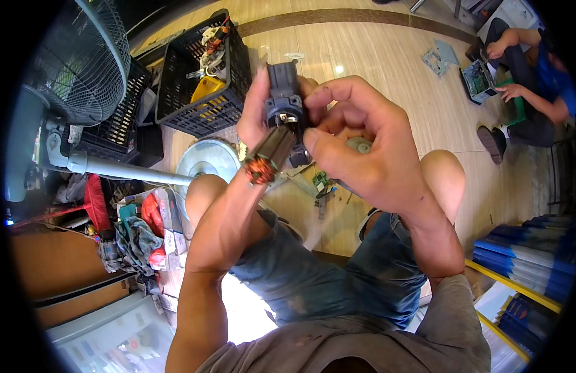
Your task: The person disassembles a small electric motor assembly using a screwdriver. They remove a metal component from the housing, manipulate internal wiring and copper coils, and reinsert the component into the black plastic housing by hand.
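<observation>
A black plastic motor housing (283, 93) is held up in front of me over my knees. A motor armature (263, 158), with copper windings at its near end, sticks out of the housing toward me. My left hand (254, 109) grips the housing from the left; most of its fingers are hidden behind. My right hand (378, 140) is curled at the housing's right side, its thumb and forefinger tips against it. A round grey-green piece (359, 145) shows below the right fingers; whether it is held or lies beyond, I cannot tell.
A black crate (165, 115) with a yellow part and wires stands ahead left, near a fan (83, 59) and its round base (207, 155). A green circuit board (322, 181) lies on the floor. At right are blue packages (524, 248) and another person (555, 87) with an opened device (479, 81).
</observation>
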The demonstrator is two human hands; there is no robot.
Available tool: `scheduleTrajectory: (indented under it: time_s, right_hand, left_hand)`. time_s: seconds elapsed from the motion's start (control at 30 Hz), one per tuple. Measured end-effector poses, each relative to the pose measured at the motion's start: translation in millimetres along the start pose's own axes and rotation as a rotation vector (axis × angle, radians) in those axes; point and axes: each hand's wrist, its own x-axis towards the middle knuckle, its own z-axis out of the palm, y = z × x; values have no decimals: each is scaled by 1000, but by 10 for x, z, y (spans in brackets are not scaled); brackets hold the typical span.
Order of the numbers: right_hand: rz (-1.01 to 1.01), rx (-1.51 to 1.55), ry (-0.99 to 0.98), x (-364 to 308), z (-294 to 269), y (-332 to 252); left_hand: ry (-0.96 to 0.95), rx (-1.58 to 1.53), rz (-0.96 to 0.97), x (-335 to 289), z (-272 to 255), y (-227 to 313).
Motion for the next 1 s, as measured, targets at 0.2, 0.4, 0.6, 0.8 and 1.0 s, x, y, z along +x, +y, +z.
scheduleTrajectory:
  time_s: [0.2, 0.4, 0.6, 0.8, 1.0]
  right_hand:
    - [151, -20, -56, -5, -126, -88]
    - [22, -64, -77, -1, -133, -18]
    - [24, -90, -59, 13, -115, -18]
    - [17, -144, -61, 4, -105, -44]
    - [2, -172, -33, -16, -135, -2]
  left_hand:
    - [115, 202, 26, -58, 22, -49]
    - [52, 242, 75, -32, -23, -64]
    - [68, 375, 151, 1, -53, -67]
    - [76, 462, 189, -17, -96, -70]
    - [115, 557, 146, -43, 70, -69]
